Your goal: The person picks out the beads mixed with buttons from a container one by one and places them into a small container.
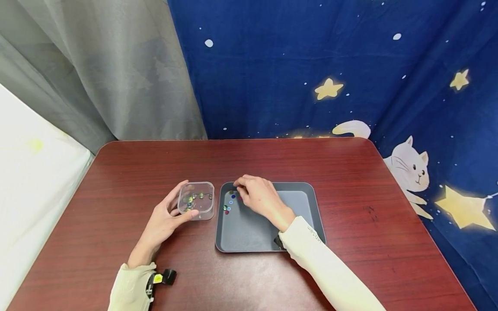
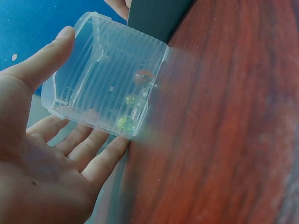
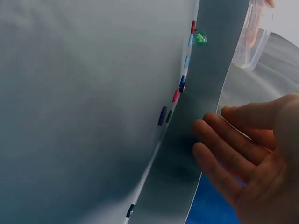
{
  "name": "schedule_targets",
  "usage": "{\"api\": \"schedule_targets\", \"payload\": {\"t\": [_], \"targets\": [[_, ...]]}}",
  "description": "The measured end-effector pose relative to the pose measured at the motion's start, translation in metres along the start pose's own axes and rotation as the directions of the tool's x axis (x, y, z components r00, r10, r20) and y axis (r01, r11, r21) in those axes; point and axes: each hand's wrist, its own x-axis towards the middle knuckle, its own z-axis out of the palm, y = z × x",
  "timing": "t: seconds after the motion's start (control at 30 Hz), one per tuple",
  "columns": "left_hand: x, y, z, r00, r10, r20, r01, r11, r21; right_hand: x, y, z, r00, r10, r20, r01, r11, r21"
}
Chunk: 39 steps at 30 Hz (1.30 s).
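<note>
My left hand [image 1: 165, 220] grips a clear plastic box [image 1: 210, 214] from its left side, thumb on the near side and fingers round the far side. Several glass marbles [image 2: 125, 123] lie inside it. Over the far left part of a grey tray [image 1: 249, 242] is my right hand [image 1: 258, 196], its fingers bent loosely; in the right wrist view nothing shows between them. Beneath and left of it, small flat coloured discs [image 3: 162, 115] lie along the tray's left side. Among them sits a glass marble with a green core [image 3: 201, 38].
The reddish-brown wooden table [image 1: 369, 242] carries both box and tray, the box just left of the tray's raised rim [image 1: 219, 229]. Behind the table hang a grey curtain [image 1: 128, 65] and a blue star-patterned one [image 1: 272, 65]. White fabric [image 1: 35, 181] borders the left.
</note>
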Motion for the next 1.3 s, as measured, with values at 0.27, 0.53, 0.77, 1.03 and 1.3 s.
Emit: {"api": "schedule_targets", "payload": {"t": [0.27, 0.53, 0.77, 1.03, 1.3], "targets": [[0.0, 0.0, 0.0, 1.0, 0.002, 0.0, -0.002, 1.0, 0.008, 0.0, -0.002, 0.003, 0.997, -0.044, 0.057, 0.045, 0.999, -0.003], [-0.001, 0.001, 0.001, 1.0, 0.005, -0.002, -0.005, 1.0, 0.004, -0.002, -0.007, 0.008, 0.985, -0.067, 0.16, 0.062, 0.997, 0.036], [-0.001, -0.001, 0.002, 1.0, 0.007, -0.01, -0.007, 1.0, 0.014, -0.002, -0.01, 0.012, 0.971, -0.083, 0.225, 0.076, 0.996, 0.04], [-0.001, -0.003, 0.002, 1.0, -0.011, 0.006, 0.011, 1.0, 0.009, -0.004, -0.009, 0.017, 0.963, -0.085, 0.256, 0.089, 0.996, -0.005], [-0.001, 0.0, 0.0, 1.0, -0.008, -0.004, 0.008, 1.0, 0.008, 0.001, -0.012, 0.02, 0.962, -0.113, 0.25, 0.123, 0.992, -0.026]]}}
